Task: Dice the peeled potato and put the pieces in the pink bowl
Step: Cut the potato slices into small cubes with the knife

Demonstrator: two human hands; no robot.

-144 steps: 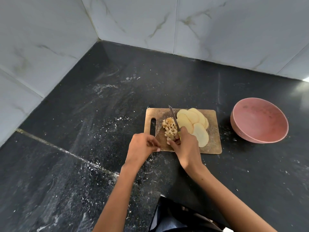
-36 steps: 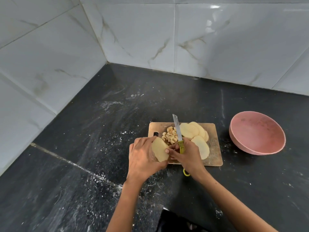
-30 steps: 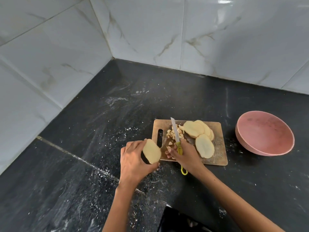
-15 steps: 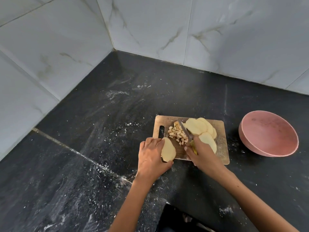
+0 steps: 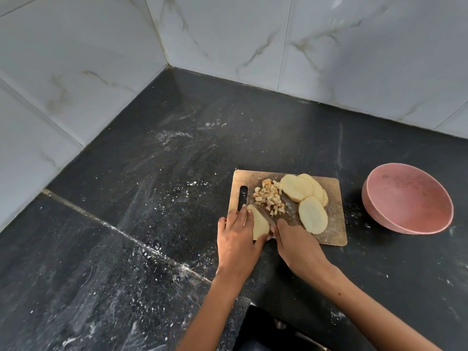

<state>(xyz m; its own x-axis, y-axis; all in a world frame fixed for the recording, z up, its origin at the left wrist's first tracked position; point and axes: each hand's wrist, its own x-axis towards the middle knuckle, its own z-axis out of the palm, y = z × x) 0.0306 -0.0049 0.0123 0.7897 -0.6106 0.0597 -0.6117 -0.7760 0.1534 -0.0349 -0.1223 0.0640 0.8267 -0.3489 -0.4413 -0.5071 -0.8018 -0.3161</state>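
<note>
A: Left hand [image 5: 234, 230] has straight fingers pressed flat on a potato slice [image 5: 260, 224] at the near-left corner of the cutting board [image 5: 334, 231]. Right hand [image 5: 295, 243] is curled round the knife handle, which is hidden under it; only the blade [image 5: 264, 214] shows.

B: Go big to small. What's around?

A: Black stone counter [image 5: 152, 224] with white dust, marble-look tile walls behind. Pink bowl [image 5: 407, 198] to the right of the board, off it, looks empty. On the board: fanned stack of uncut slices [image 5: 301, 190] at the far right, one more slice [image 5: 312, 217] lying nearer. Small pile of diced pieces [image 5: 269, 200] far of the held slice, some browned.

B: Geometry for the cut?

A: Held slice lies flat, long axis running roughly away from the person. Blade sits at its right edge, angled from the right hand up-left toward the fingertips [image 5: 244, 209]. So the slice is just left of the knife and under the left hand. I'd say the next cut works leftward across it.

B: Risk?

A: Fingertips close to the blade tip. Slice looks pale, smooth, probably slippery.

B: Progress?

A: Roughly early-middle. Most slices uncut, nothing in the bowl that I can see.
</note>
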